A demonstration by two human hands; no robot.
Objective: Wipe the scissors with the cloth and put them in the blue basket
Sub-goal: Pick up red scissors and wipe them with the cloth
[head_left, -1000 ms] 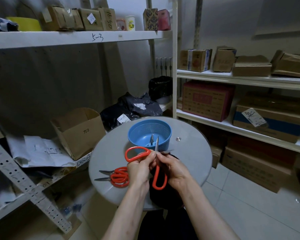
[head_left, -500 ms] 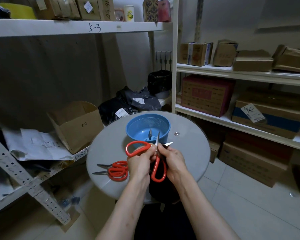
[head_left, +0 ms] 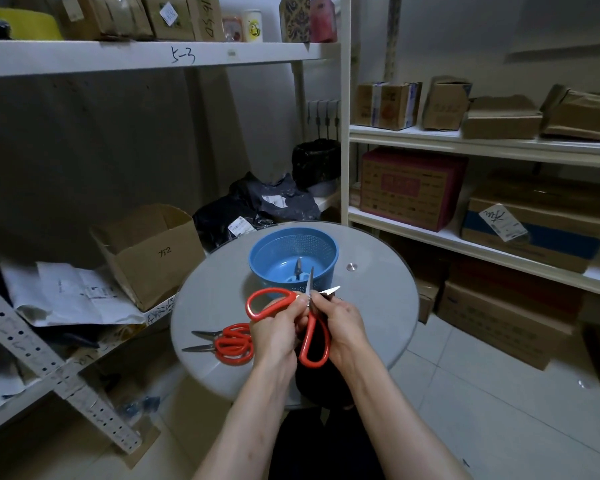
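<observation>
Since a second ago the second blade has swung out to the right, so the held scissors [head_left: 305, 344] stand wider open; the hands sit in much the same spot.

Shelves [head_left: 118, 57] crowd the left side and more shelves [head_left: 465, 143] line the right, both full of boxes. The round table [head_left: 378, 306] stands between them. Its right half and far right rim are bare apart from one small metal stud [head_left: 351, 267], and bare floor tiles lie to its right. One blue basket [head_left: 271, 244] sits at the far middle of the table, just beyond the blade tips.

A dark cloth [head_left: 323, 386] hangs below the hands over the near table edge. Its outline melts into the shadow beneath, so its full shape is hard to make out.

The left hand [head_left: 276, 332] has its fingers curled round the scissors near the pivot, below the upper red loop. The right hand [head_left: 340, 323] has its fingers pinched together on the cloth at the base of the blades, and they hide the pivot.

Two more red-handled pairs [head_left: 232, 344] lie overlapped at the near left of the table, points leftward, which makes three red pairs. A metal tip shows inside the basket, but what it belongs to is unclear.
</observation>
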